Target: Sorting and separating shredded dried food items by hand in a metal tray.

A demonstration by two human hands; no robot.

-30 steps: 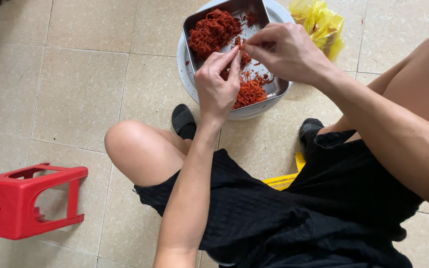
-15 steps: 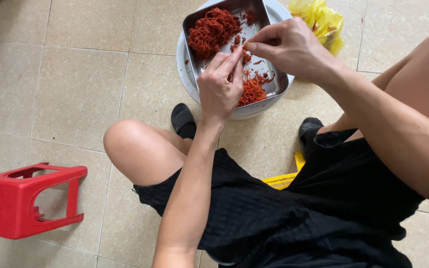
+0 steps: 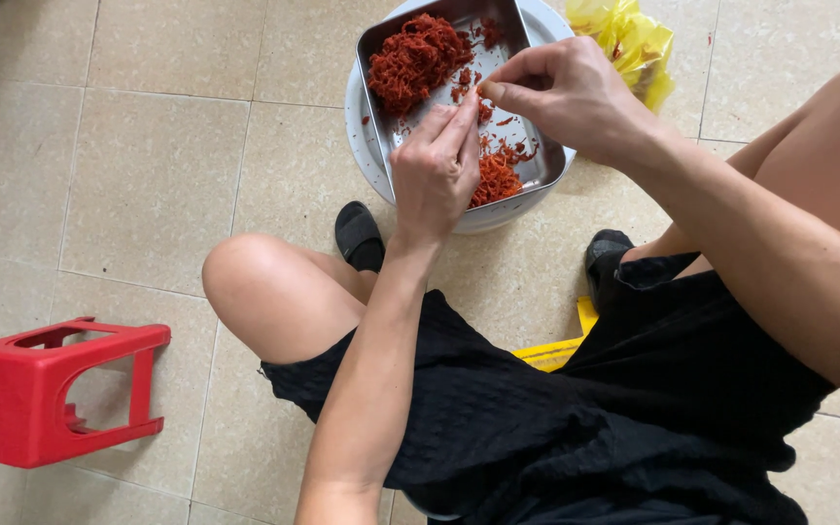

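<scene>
Left hand (image 3: 437, 167) and right hand (image 3: 564, 92) meet fingertip to fingertip over the metal tray (image 3: 529, 167), both pinched narrow on a small red piece (image 3: 479, 91) held just above the tray's middle; what exactly the piece is cannot be told at this size. The tray sits in a white basin (image 3: 364, 136) on the tiled floor (image 3: 148, 175), with a heap of red shreds (image 3: 415, 60) at its far end and a smaller orange-red pile (image 3: 494, 180) near the left wrist. In my judgement, the work goes best with the pinch kept low over the tray so fragments fall inside it, and with the two piles kept apart.
</scene>
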